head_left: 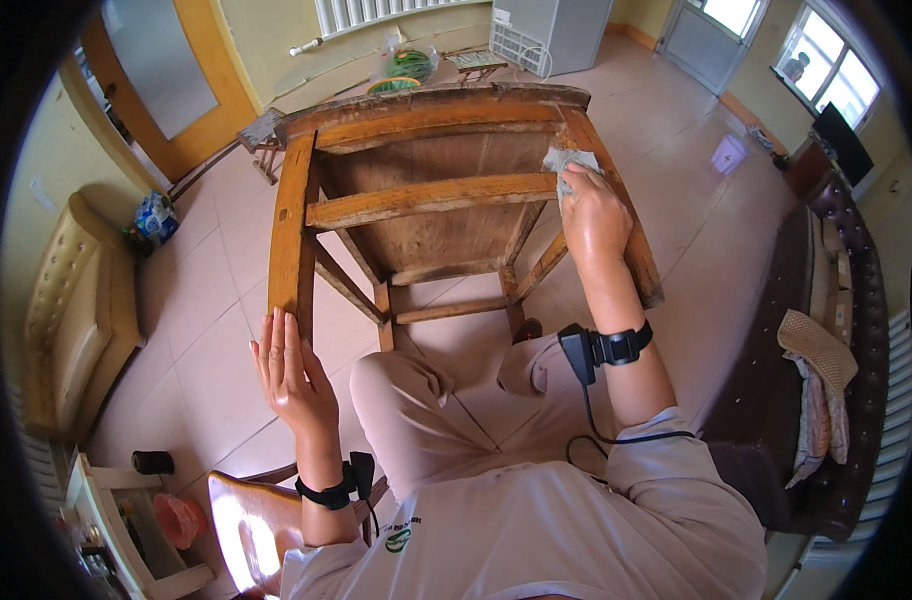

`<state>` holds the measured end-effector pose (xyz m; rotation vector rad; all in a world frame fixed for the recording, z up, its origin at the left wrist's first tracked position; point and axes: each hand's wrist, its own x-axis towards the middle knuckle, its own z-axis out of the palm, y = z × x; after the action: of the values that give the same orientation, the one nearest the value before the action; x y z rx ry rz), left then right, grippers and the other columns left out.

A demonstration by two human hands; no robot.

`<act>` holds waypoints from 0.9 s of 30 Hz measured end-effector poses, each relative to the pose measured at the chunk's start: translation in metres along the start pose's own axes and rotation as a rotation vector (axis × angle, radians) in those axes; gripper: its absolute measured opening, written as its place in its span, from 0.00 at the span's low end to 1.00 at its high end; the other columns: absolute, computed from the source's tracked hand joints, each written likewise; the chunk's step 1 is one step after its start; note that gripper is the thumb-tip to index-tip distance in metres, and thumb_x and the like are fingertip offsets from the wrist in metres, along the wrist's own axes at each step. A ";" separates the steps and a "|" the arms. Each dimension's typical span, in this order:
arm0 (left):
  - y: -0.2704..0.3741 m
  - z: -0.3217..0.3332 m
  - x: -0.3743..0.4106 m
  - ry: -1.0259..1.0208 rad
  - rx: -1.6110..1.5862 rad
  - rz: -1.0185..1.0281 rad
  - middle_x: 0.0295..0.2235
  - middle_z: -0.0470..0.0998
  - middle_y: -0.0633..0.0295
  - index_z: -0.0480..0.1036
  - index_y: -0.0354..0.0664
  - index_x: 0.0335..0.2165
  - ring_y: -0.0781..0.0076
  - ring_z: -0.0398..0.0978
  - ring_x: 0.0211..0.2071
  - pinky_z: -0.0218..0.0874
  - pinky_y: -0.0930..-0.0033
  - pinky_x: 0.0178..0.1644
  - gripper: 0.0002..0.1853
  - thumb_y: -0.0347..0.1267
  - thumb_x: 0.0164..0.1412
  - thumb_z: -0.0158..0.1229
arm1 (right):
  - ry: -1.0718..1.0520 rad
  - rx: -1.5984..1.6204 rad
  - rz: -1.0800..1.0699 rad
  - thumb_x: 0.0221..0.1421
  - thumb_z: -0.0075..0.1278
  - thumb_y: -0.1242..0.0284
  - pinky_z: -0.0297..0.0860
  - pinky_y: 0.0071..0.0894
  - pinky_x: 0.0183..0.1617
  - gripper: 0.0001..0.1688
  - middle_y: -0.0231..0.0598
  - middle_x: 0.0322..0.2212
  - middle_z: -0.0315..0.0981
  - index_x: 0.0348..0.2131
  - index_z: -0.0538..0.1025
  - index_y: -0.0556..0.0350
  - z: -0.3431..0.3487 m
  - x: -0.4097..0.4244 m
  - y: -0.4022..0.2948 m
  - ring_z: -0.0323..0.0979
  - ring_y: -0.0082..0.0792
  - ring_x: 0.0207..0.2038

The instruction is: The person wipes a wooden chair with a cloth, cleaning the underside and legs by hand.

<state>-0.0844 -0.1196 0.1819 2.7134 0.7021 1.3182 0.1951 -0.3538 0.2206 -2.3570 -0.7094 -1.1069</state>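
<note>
A worn wooden chair [433, 196] lies tipped in front of me, the underside of its seat showing between the legs and crossbars. My right hand [592, 214] grips a crumpled pale grey cloth [574, 161] and presses it where a crossbar meets the right-hand leg. Flat against the lower end of the left-hand leg [289, 232] rests my left hand [291, 367], its fingers straight and nothing held in it. Both wrists wear black straps with cables.
Behind the chair are a small folding stool [261, 139] and a bag of green vegetables [411, 66]. A tan armchair [81, 315] stands left, a dark sofa [763, 405] right. Another wooden chair [246, 525] is beside me at lower left. A lilac bin [728, 154] stands farther off.
</note>
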 end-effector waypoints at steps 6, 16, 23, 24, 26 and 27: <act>-0.001 0.003 -0.002 0.018 -0.020 -0.007 0.49 0.70 0.53 0.70 0.37 0.47 0.55 0.64 0.54 0.49 0.51 0.59 0.18 0.21 0.56 0.47 | 0.070 -0.094 -0.002 0.42 0.49 0.80 0.71 0.33 0.43 0.10 0.42 0.37 0.76 0.30 0.77 0.59 0.014 -0.012 -0.039 0.74 0.40 0.42; -0.002 -0.001 0.000 -0.015 0.005 0.017 0.49 0.70 0.54 0.70 0.37 0.47 0.57 0.64 0.54 0.47 0.50 0.59 0.19 0.21 0.56 0.48 | 0.022 -0.145 0.038 0.44 0.51 0.75 0.59 0.43 0.55 0.05 0.39 0.27 0.75 0.25 0.77 0.54 0.028 0.026 -0.013 0.73 0.37 0.35; -0.006 -0.002 0.000 -0.013 -0.016 0.003 0.50 0.70 0.55 0.69 0.38 0.48 0.58 0.64 0.54 0.47 0.50 0.60 0.19 0.21 0.56 0.48 | -0.128 -0.088 0.027 0.44 0.50 0.77 0.62 0.45 0.53 0.10 0.41 0.35 0.74 0.31 0.74 0.57 0.005 0.006 -0.005 0.70 0.42 0.42; -0.005 -0.002 0.001 -0.009 -0.024 -0.002 0.49 0.70 0.54 0.70 0.38 0.48 0.58 0.64 0.54 0.47 0.51 0.60 0.19 0.22 0.57 0.48 | -0.133 -0.055 0.060 0.44 0.50 0.78 0.62 0.45 0.53 0.10 0.41 0.35 0.74 0.32 0.74 0.57 -0.005 -0.003 -0.005 0.70 0.42 0.42; -0.002 -0.003 0.001 -0.011 -0.035 -0.018 0.49 0.71 0.53 0.71 0.38 0.47 0.57 0.65 0.54 0.47 0.53 0.60 0.17 0.23 0.58 0.47 | -0.115 0.003 0.086 0.44 0.49 0.79 0.61 0.43 0.54 0.12 0.39 0.37 0.73 0.33 0.74 0.56 -0.013 -0.018 -0.003 0.69 0.44 0.44; -0.002 -0.003 0.000 -0.012 -0.032 -0.015 0.48 0.71 0.53 0.71 0.38 0.47 0.57 0.65 0.54 0.47 0.53 0.60 0.17 0.23 0.58 0.47 | -0.079 -0.011 0.065 0.44 0.49 0.79 0.62 0.43 0.53 0.12 0.40 0.37 0.73 0.34 0.75 0.55 -0.010 -0.019 0.000 0.69 0.44 0.43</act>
<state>-0.0874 -0.1186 0.1836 2.6836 0.6930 1.2976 0.1787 -0.3650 0.2113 -2.4270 -0.6508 -0.9982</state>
